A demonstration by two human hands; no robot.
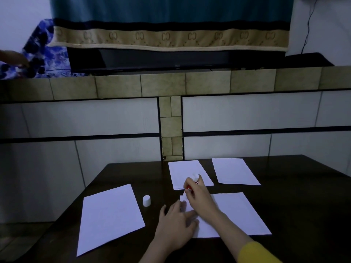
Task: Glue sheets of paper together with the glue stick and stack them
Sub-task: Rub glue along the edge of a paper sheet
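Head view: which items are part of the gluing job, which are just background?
Job: glue stick in right hand; left hand pressing near sheet; three other sheets; white cap.
Background: patterned cloth, blue fabric, cable.

far beyond the right hand [197, 196], the tan band of the hanging cloth [171, 37] carries a repeated mirrored "cc" monogram in a row. the small logo on the black tv frame [177, 66] is too tiny to read.
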